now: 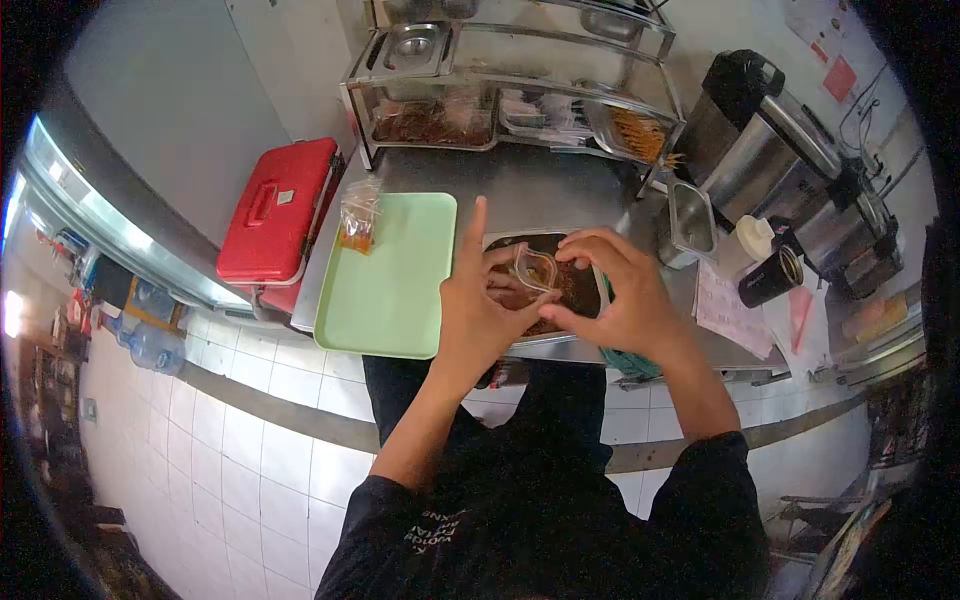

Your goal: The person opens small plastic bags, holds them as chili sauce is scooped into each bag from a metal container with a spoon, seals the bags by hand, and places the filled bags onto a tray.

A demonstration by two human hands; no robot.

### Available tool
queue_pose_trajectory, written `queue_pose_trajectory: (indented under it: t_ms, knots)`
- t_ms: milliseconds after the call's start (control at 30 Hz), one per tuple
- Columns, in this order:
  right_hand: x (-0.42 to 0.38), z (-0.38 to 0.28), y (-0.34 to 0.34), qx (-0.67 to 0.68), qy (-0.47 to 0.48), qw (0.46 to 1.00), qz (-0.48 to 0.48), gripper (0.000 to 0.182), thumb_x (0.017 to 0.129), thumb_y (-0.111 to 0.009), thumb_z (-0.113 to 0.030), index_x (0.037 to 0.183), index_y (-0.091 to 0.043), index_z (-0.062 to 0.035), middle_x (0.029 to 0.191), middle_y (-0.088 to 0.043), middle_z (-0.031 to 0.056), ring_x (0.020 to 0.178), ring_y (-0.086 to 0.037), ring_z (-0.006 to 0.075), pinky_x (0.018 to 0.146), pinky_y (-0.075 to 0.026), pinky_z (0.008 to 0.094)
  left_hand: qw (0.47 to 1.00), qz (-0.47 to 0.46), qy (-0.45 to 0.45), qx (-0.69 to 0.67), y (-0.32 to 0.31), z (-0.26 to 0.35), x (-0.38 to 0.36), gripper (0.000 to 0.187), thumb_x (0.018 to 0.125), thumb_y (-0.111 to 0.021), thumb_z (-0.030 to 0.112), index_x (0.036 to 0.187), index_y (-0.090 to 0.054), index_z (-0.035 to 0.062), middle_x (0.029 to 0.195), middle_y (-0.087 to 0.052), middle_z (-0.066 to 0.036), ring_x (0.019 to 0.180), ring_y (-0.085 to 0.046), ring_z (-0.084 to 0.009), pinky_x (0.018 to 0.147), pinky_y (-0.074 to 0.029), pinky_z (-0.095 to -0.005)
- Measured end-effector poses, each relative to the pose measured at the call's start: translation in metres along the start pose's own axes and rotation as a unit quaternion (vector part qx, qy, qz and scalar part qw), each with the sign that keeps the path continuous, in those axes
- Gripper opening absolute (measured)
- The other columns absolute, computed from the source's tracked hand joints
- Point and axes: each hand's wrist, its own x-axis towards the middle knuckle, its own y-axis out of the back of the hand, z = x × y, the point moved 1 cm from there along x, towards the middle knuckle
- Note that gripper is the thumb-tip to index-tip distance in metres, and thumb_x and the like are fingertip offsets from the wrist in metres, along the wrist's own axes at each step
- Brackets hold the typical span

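Between my two hands is a small clear plastic bag (537,272) with its mouth spread into a loop. My left hand (478,305) grips the bag's near left side, its index finger pointing away from me. With thumb and fingertips curled, my right hand (622,292) holds the right side of the mouth. Below them a metal pan (604,306) contains a dark brown food, partly hidden by the hands. A light green tray (395,280) lies left of my left hand. On its far left corner rests a filled clear bag (358,222) with orange contents at its bottom.
A red cooler box (277,210) stands left of the steel counter (430,172). Behind, a metal rack (560,80) holds trays of food and packets. On the right are an empty steel pan (690,220), a black cup (770,278), papers (735,310) and large metal dispensers (775,150).
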Motion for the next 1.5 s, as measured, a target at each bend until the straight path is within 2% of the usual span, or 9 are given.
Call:
queue_pose_trajectory:
  t_ms: [167, 267, 367, 400, 500, 700, 800, 933, 1500]
  knots:
    - [-0.007, 0.005, -0.022, 0.181, -0.150, 0.972, 0.019, 0.044, 0.084, -0.076, -0.016, 0.120, -0.052, -0.0061, 0.099, -0.075, 0.0114, 0.083, -0.075, 0.0230, 0.079, -0.057, 0.0351, 1.000, 0.024, 0.003, -0.009, -0.006, 0.002, -0.004, 0.114, 0.068, -0.089, 0.009, 0.159, -0.020, 0.0134, 0.117, -0.068, -0.018, 0.090, -0.073, -0.0204, 0.078, -0.060, -0.0325]
    - [-0.006, 0.009, -0.023, 0.181, -0.143, 0.972, 0.051, 0.042, 0.085, -0.074, -0.011, 0.120, -0.051, -0.0049, 0.098, -0.076, 0.0117, 0.083, -0.075, 0.0216, 0.080, -0.056, 0.0326, 0.995, 0.026, -0.057, -0.072, -0.005, -0.008, -0.006, 0.084, 0.077, -0.085, 0.011, 0.149, -0.043, 0.0078, 0.111, -0.070, -0.015, 0.087, -0.071, -0.0171, 0.075, -0.059, -0.0290]
    - [-0.007, 0.017, -0.017, 0.176, -0.119, 0.976, 0.047, 0.039, 0.086, -0.074, -0.010, 0.118, -0.052, -0.0041, 0.097, -0.076, 0.0112, 0.086, -0.074, 0.0190, 0.080, -0.055, 0.0306, 0.999, -0.021, -0.036, -0.027, 0.015, -0.024, -0.003, 0.040, 0.086, -0.078, 0.011, 0.124, -0.068, 0.0023, 0.101, -0.072, -0.012, 0.083, -0.068, -0.0131, 0.071, -0.054, -0.0258]
    - [-0.007, 0.020, -0.019, 0.189, -0.114, 0.974, 0.051, 0.038, 0.087, -0.074, -0.010, 0.117, -0.053, -0.0039, 0.097, -0.076, 0.0111, 0.087, -0.074, 0.0180, 0.080, -0.055, 0.0299, 1.000, -0.017, -0.022, -0.012, 0.021, -0.010, -0.002, 0.016, 0.090, -0.073, 0.011, 0.103, -0.076, 0.0004, 0.089, -0.073, -0.010, 0.079, -0.067, -0.0112, 0.068, -0.051, -0.0250]
    - [-0.008, 0.026, -0.017, 0.211, -0.122, 0.969, 0.041, 0.034, 0.088, -0.074, -0.011, 0.116, -0.056, -0.0026, 0.097, -0.075, 0.0109, 0.088, -0.072, 0.0156, 0.080, -0.054, 0.0285, 0.996, -0.068, 0.044, -0.044, 0.032, -0.020, -0.003, 0.015, 0.091, -0.073, 0.011, 0.101, -0.076, 0.0005, 0.085, -0.074, -0.008, 0.077, -0.066, -0.0104, 0.071, -0.051, -0.0248]
    - [-0.004, 0.025, -0.034, 0.326, -0.127, 0.934, 0.069, 0.024, 0.091, -0.073, -0.010, 0.112, -0.067, 0.0005, 0.095, -0.075, 0.0090, 0.086, -0.069, 0.0123, 0.079, -0.053, 0.0260, 0.997, 0.030, -0.032, -0.065, 0.025, -0.034, -0.002, 0.013, 0.092, -0.072, 0.010, 0.096, -0.075, -0.0017, 0.084, -0.074, -0.006, 0.077, -0.065, -0.0077, 0.070, -0.051, -0.0236]
    - [-0.002, 0.036, -0.040, 0.322, -0.164, 0.931, 0.047, 0.022, 0.091, -0.073, -0.009, 0.110, -0.069, 0.0005, 0.093, -0.075, 0.0077, 0.086, -0.068, 0.0109, 0.079, -0.052, 0.0250, 0.981, 0.042, 0.054, -0.179, 0.018, -0.040, -0.003, 0.013, 0.091, -0.072, 0.010, 0.094, -0.075, -0.0023, 0.082, -0.073, -0.005, 0.076, -0.064, -0.0069, 0.069, -0.052, -0.0234]
    - [0.001, 0.038, -0.042, 0.332, -0.196, 0.922, 0.044, 0.019, 0.090, -0.073, -0.008, 0.107, -0.070, 0.0006, 0.092, -0.075, 0.0073, 0.086, -0.067, 0.0094, 0.080, -0.051, 0.0247, 0.995, 0.009, 0.036, -0.091, 0.022, -0.036, -0.006, 0.014, 0.091, -0.073, 0.011, 0.092, -0.075, -0.0033, 0.078, -0.071, -0.003, 0.072, -0.064, -0.0064, 0.067, -0.051, -0.0228]
    - [0.011, -0.001, -0.034, 0.147, -0.089, 0.985, 0.033, 0.037, 0.085, -0.077, -0.009, 0.120, -0.064, -0.0049, 0.101, -0.075, 0.0045, 0.093, -0.069, 0.0138, 0.092, -0.049, 0.0313, 0.983, -0.029, 0.014, -0.180, 0.033, -0.033, -0.003, 0.011, 0.087, -0.077, 0.011, 0.092, -0.077, 0.0012, 0.075, -0.069, -0.002, 0.066, -0.054, -0.0039, 0.059, -0.044, -0.0223]
